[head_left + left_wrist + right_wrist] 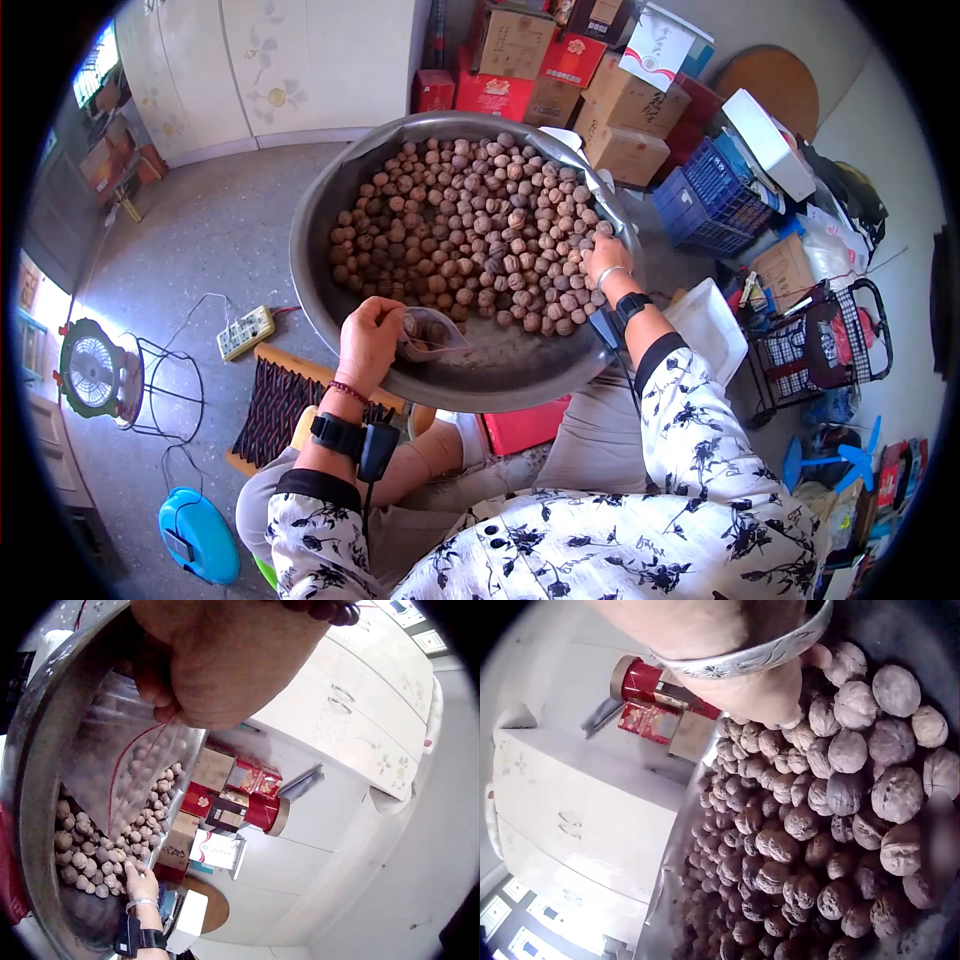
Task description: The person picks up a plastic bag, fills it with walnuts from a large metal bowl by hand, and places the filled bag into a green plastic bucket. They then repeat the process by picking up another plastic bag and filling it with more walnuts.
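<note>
A wide metal basin (318, 290) holds a broad layer of walnuts (450, 225). My left hand (368, 340) is at the basin's near rim and pinches the top edge of a clear zip bag (112, 750) with a red seal line. Walnuts show inside the bag (425, 330), which hangs over the near side of the basin. On the right side, my right hand (608, 262) reaches down among the walnuts, with a walnut (604, 229) right at its fingers. In the right wrist view most of that hand's fingers are hidden, so I cannot tell whether they grip one.
A white tray (712, 330) stands right of the basin, near a wheeled cart (820, 345). Cardboard boxes (625, 110) and blue crates (710, 200) are stacked behind. To the left are a power strip (246, 332), a fan (95, 368) and a woven stool (290, 405).
</note>
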The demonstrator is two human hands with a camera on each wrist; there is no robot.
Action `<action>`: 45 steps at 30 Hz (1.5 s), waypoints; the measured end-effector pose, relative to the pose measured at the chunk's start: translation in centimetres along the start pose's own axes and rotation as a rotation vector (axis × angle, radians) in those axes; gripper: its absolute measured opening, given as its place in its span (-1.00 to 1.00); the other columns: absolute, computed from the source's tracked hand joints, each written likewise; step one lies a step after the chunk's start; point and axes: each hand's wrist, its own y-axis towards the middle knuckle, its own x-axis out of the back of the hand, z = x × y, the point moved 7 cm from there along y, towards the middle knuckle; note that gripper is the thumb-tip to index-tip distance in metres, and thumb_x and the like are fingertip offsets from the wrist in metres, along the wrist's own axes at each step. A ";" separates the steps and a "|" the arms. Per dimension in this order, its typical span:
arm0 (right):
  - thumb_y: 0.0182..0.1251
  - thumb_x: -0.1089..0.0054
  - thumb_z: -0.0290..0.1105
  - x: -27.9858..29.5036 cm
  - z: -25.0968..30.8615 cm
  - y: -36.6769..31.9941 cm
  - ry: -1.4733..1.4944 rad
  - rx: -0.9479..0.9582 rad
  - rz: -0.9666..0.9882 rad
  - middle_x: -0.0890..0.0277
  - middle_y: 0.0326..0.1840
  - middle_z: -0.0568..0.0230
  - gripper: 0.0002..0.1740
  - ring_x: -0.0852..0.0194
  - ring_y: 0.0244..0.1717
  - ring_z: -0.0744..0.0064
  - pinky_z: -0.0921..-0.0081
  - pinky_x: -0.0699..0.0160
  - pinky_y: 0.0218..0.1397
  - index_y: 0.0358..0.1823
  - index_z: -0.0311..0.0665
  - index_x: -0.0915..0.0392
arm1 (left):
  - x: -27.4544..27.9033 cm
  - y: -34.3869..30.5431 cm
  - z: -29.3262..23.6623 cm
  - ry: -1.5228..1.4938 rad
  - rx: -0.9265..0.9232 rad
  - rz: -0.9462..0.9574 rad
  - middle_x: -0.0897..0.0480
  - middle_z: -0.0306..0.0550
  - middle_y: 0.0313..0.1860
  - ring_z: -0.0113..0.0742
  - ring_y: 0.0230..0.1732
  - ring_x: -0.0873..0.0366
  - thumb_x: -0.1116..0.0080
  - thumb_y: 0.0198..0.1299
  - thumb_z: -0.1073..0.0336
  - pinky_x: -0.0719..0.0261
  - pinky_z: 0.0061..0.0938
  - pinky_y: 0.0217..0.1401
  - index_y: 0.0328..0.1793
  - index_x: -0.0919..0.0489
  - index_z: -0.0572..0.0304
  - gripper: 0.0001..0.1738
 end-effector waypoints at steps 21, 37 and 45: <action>0.16 -0.37 -0.18 3.2 6.3 -5.8 0.607 0.219 0.004 -0.71 -0.26 0.10 -0.60 -0.71 -0.26 0.26 0.37 -0.64 -0.16 0.01 -0.10 -0.60 | 0.2 0.1 0.0 0.067 -0.071 -0.037 -0.69 -0.05 -0.43 -0.37 -0.39 -0.62 -0.18 0.26 0.36 -0.59 -0.46 -0.28 -0.12 -0.67 0.36 -0.81; 0.21 -0.40 -0.42 8.3 19.8 -18.2 0.785 0.736 0.303 -0.52 -0.33 0.38 -0.64 -0.44 -0.37 0.66 0.62 -0.49 -0.30 0.04 -0.21 -0.58 | 0.1 0.2 -0.1 -0.011 -0.044 -0.033 -0.66 -0.12 -0.45 -0.42 -0.41 -0.58 -0.18 0.28 0.36 -0.56 -0.51 -0.31 -0.13 -0.65 0.40 -0.80; 0.27 -0.36 -0.44 5.6 18.9 -17.2 1.113 0.604 0.441 -0.60 -0.25 0.34 -0.80 -0.56 -0.27 0.59 0.58 -0.59 -0.14 -0.12 -0.33 -0.62 | 0.1 0.2 -0.1 0.002 -0.024 -0.016 -0.65 -0.12 -0.46 -0.43 -0.43 -0.57 -0.17 0.28 0.35 -0.54 -0.52 -0.34 -0.11 -0.65 0.40 -0.79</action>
